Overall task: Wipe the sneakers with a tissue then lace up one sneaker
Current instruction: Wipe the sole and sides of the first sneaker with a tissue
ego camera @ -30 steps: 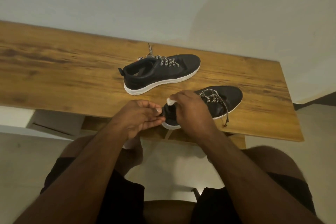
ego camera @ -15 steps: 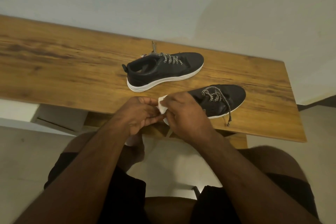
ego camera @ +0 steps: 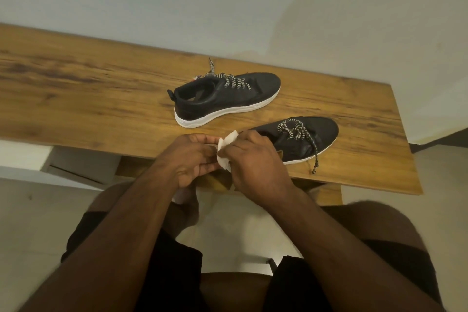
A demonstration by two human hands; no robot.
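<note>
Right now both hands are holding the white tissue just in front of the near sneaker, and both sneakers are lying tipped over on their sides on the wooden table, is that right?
Not quite. The head view shows the near sneaker and the far sneaker standing upright on their white soles, not on their sides. The rest holds: the left hand and right hand hold the white tissue in front of the near one, on the wooden table.

I see my left hand (ego camera: 188, 158) and right hand (ego camera: 253, 159) meeting at the near table edge, fingers of both curled, forearms converging from below.
</note>
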